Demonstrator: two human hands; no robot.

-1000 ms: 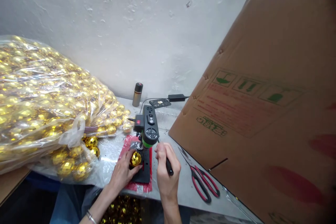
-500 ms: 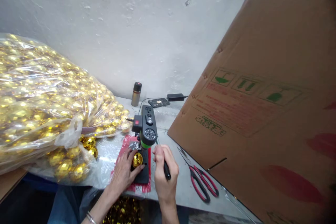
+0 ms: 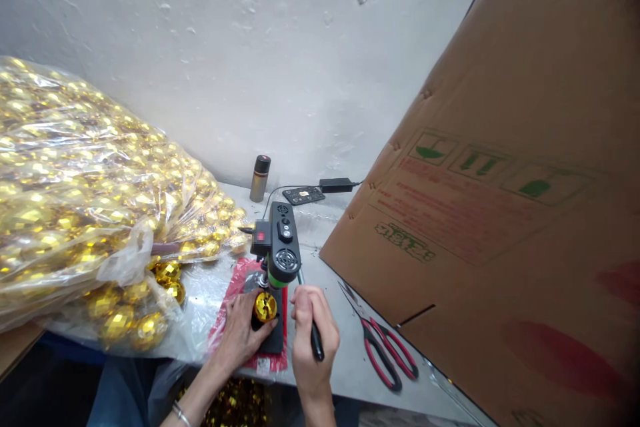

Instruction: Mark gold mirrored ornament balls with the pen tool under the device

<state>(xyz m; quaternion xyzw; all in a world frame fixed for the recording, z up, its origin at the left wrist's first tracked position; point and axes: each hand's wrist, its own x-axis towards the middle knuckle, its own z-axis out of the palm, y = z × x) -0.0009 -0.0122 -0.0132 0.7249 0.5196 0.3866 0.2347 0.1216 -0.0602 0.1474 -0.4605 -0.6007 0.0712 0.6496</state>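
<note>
Gold ball sits under the press head on the worktop, left hand pinching it, right hand closed round the lever; a full bag waits beside.

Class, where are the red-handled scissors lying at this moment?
The scissors lie on the table, lower centre-right of the head view, just right of the right hand and beside the cardboard box.

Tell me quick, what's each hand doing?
Left hand: closed on a gold ball.
Right hand: closed around a black handle.
</note>
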